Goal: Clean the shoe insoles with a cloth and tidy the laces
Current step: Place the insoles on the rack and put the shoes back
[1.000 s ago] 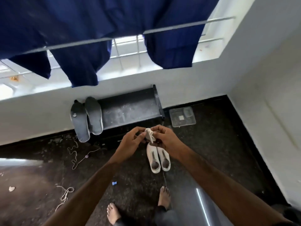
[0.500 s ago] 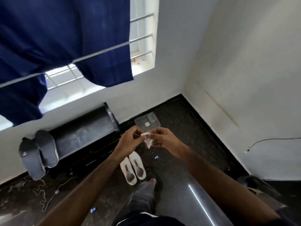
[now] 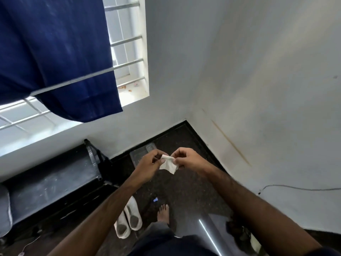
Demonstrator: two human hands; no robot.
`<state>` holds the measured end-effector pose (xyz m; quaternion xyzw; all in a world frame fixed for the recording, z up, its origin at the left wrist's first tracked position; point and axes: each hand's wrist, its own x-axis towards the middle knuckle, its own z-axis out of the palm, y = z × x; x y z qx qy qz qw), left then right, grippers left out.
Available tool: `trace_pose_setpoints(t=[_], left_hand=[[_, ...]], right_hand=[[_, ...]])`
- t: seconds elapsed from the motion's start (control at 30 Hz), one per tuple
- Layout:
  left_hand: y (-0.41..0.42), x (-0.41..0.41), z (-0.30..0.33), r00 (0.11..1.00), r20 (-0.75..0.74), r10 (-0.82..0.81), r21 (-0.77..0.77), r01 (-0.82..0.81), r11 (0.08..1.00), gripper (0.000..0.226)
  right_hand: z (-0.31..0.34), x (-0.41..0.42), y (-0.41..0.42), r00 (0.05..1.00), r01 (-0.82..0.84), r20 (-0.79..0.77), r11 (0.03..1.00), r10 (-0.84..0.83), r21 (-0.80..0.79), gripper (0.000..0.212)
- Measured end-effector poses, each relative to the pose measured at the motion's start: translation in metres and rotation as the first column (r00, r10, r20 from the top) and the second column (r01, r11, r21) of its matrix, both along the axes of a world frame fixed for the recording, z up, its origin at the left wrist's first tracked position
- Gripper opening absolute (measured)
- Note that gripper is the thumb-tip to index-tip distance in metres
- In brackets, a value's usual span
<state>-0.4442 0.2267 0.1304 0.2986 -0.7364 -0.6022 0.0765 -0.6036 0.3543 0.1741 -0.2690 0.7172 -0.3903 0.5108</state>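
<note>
Both hands, the left hand [image 3: 147, 164] and right hand [image 3: 186, 158], are pinching the small white cloth [image 3: 168, 165] above the floor [image 3: 184, 191], best folding it into a firm pad before wiping.

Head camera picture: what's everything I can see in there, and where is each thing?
cloth: one, white, held up between both hands
insoles: two, white with grey heels, on the floor beside the bench
bench: one, black, under the window
clear lid: one, transparent, on the floor by the wall
garment: one, dark blue, hanging on a rail
cable: one, along the right wall
foot: one, bare, on the floor
left hand: fingers pinching the cloth
right hand: fingers pinching the cloth
</note>
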Motion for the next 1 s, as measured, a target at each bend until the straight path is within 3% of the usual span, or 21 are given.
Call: trace_pose_setpoints(t=[0.17, 0.3, 0.47, 0.53, 0.6, 0.7, 0.83, 1.0], left_hand=[[-0.013, -0.049, 0.002, 0.991, -0.001, 0.132, 0.190, -0.130, 0.973, 0.019], [-0.017, -0.082, 0.000, 0.980, -0.032, 0.198, 0.314, -0.178, 0.932, 0.011], [-0.028, -0.119, -0.020, 0.923, -0.001, 0.385, 0.316, -0.365, 0.875, 0.022], [-0.030, -0.135, -0.030, 0.872, 0.039, 0.487, 0.311, -0.474, 0.824, 0.021], [-0.029, -0.149, -0.039, 0.822, 0.089, 0.562, 0.307, -0.560, 0.770, 0.019], [-0.030, -0.170, -0.052, 0.777, 0.132, 0.616, 0.302, -0.623, 0.721, 0.015], [-0.040, -0.184, -0.077, 0.717, 0.196, 0.670, 0.307, -0.693, 0.652, 0.013], [-0.069, -0.192, -0.130, 0.612, 0.297, 0.732, 0.366, -0.782, 0.505, 0.017]], right_hand=[[-0.007, -0.049, -0.021, 0.988, 0.134, 0.089, 0.985, -0.125, -0.105, 0.012], [-0.021, -0.089, -0.041, 0.994, 0.091, 0.070, 0.990, -0.083, -0.110, 0.012], [-0.049, -0.145, -0.081, 0.998, 0.045, 0.050, 0.998, -0.042, -0.050, 0.012], [-0.059, -0.161, -0.097, 0.986, 0.041, 0.161, 0.999, -0.044, 0.023, 0.016], [-0.073, -0.174, -0.107, 0.958, -0.073, 0.284, 0.990, 0.036, 0.121, 0.023], [-0.100, -0.188, -0.114, 0.920, -0.255, 0.334, 0.961, 0.206, 0.110, 0.031], [-0.125, -0.206, -0.139, 0.894, -0.268, 0.400, 0.957, 0.203, 0.114, 0.021], [-0.166, -0.218, -0.183, 0.915, -0.295, 0.334, 0.939, 0.226, 0.175, 0.005]])
